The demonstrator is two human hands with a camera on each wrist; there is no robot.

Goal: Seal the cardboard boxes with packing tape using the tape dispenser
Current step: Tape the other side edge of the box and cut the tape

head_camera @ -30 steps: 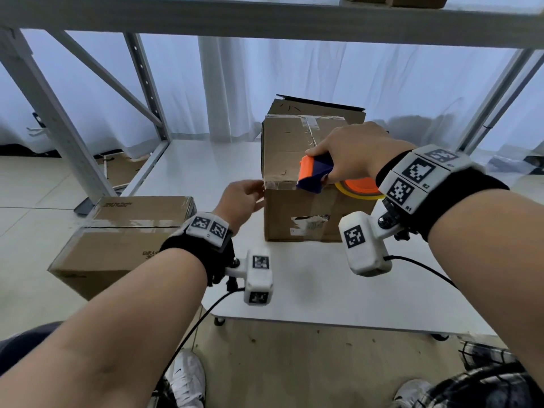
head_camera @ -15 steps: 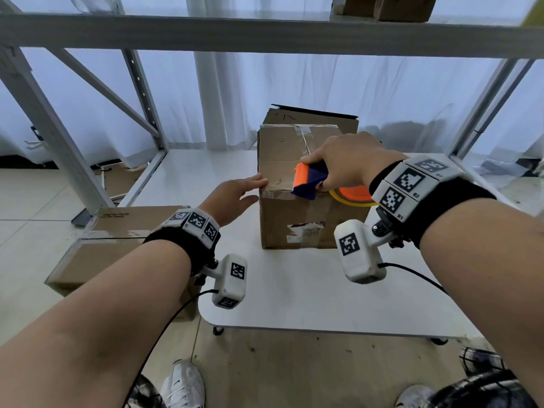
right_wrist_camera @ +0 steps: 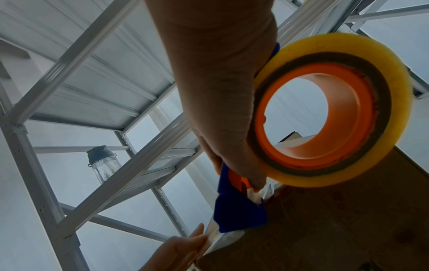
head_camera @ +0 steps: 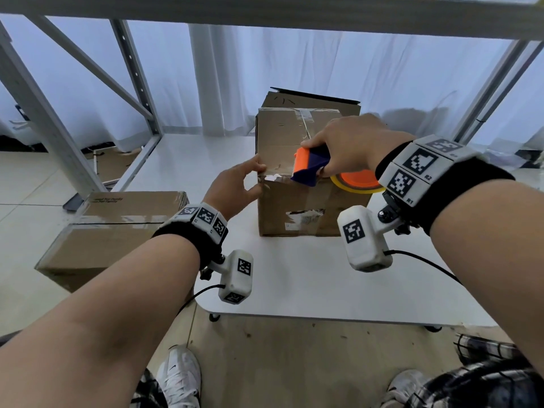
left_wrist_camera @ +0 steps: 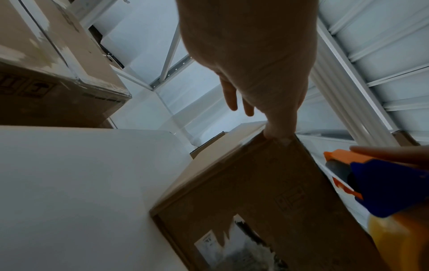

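Observation:
A brown cardboard box (head_camera: 297, 134) stands on the white table (head_camera: 294, 284), with its flaps down and old tape along the top seam. My left hand (head_camera: 250, 179) pinches its near left top corner, fingers on top and thumb (left_wrist_camera: 278, 128) at the edge of the box (left_wrist_camera: 267, 183). My right hand (head_camera: 338, 154) grips a blue and orange tape dispenser (head_camera: 309, 169) that carries a yellow tape roll (right_wrist_camera: 383, 55). The dispenser head (right_wrist_camera: 239, 216) lies against the near top edge, just right of the left hand. Shiny tape shows along that edge.
A second brown box (head_camera: 312, 100) stands right behind the first. Another taped box (head_camera: 117, 228) sits low at the left, beside the table. Grey shelf posts (head_camera: 44, 122) rise left and right, a beam crosses overhead. A water bottle (right_wrist_camera: 104, 165) stands on a shelf.
My left hand came in from the left, lay flat at the box's near left corner and now pinches it. The dispenser has stayed at the near top edge.

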